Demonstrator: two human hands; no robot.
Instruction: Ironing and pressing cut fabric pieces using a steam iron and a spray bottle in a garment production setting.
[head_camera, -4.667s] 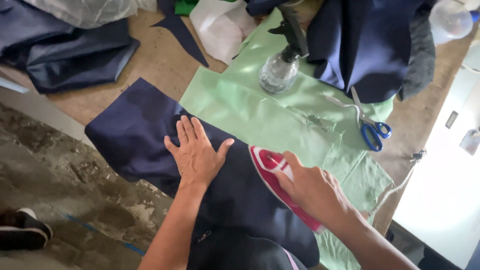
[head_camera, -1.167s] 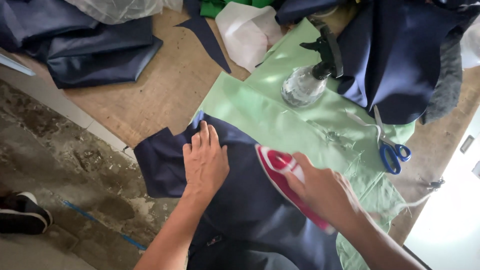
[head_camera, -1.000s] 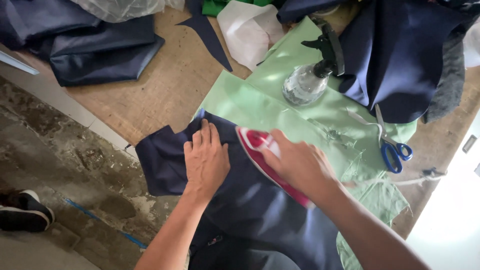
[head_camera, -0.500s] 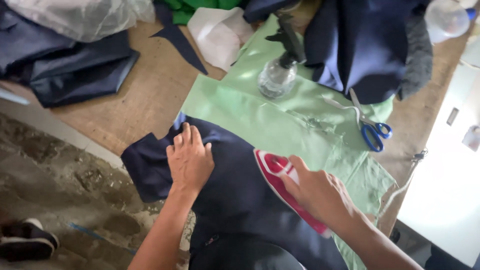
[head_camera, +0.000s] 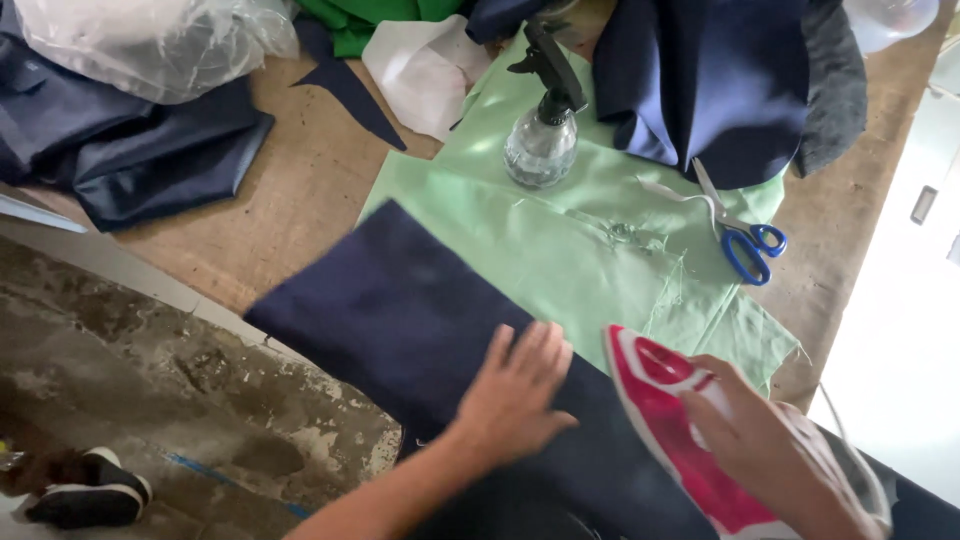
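The left hand (head_camera: 515, 385) lay flat and open, fingers spread, palm down on the navy cloth (head_camera: 400, 310), holding nothing but pressing the fabric to the table. The right hand (head_camera: 770, 455) was wrapped around the handle of the pink iron (head_camera: 680, 430), which rested at about three o'clock from the left hand, its tip aimed toward eleven o'clock. The cloth's long axis ran from ten o'clock down toward four o'clock, passing under both hands, with its free end well beyond the left hand's fingertips. The left hand sat nearer that unpressed stretch; the iron was just beside it. Under the cloth lay a pale green sheet (head_camera: 560, 230), with a spray bottle (head_camera: 543, 140) at twelve o'clock and blue-handled scissors (head_camera: 745, 240) toward two o'clock.
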